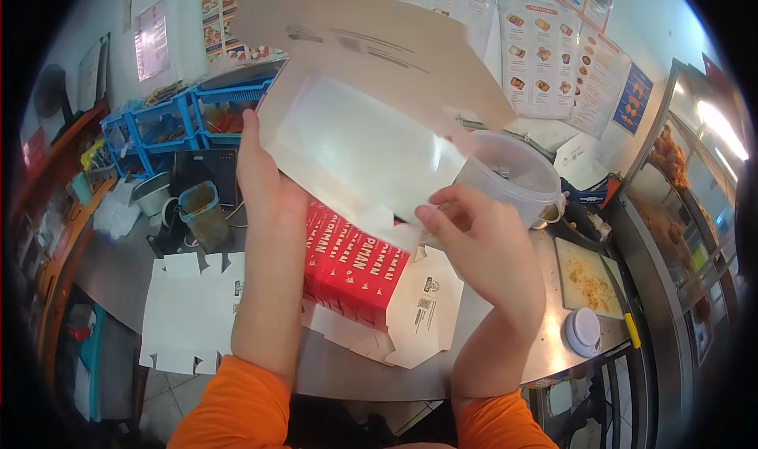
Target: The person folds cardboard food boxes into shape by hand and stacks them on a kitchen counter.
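I hold a partly folded cardboard food box [355, 145] up over the steel counter, its pale inside facing me and its large lid flap raised at the far side. My left hand [267, 161] grips the box's left edge, with the thumb up along the side and the other fingers hidden beneath. At the near right corner, the fingers of my right hand [474, 232] pinch a small edge flap. Below the box lies a red printed carton [359, 267] on flat, unfolded cartons [430, 303]. Another flat white carton [185, 307] rests left of my left forearm.
Blue plastic baskets [162, 125] and a sauce-stained container [204, 212] stand at the left. To the right are a clear tub [513, 172], a cutting board [584, 271] with crumbs, a yellow-handled knife [632, 330], a round white-lidded jar [583, 330] and a fried-food display case [683, 188].
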Demonstrator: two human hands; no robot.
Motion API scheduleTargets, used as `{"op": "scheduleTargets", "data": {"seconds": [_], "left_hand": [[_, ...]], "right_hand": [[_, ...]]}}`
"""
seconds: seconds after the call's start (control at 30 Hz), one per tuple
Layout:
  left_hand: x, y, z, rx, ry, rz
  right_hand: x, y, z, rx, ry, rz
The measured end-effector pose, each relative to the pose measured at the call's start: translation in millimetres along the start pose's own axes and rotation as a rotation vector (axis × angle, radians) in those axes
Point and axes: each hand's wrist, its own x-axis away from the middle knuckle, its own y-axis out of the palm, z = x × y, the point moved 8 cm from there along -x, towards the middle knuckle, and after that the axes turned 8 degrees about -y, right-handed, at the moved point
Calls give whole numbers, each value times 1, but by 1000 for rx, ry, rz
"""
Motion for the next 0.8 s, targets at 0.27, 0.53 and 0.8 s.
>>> {"op": "scheduleTargets", "data": {"seconds": [0.27,0.53,0.8], "left_hand": [[-2,-7,-18,5,-162,88],[10,1,-17,27,-218,76],[26,17,-26,-14,-223,-3]], "right_hand": [[-8,-4,31,-417,96,55],[1,9,1,-835,-127,-297],[-2,12,-7,-901,-304,-278]]}}
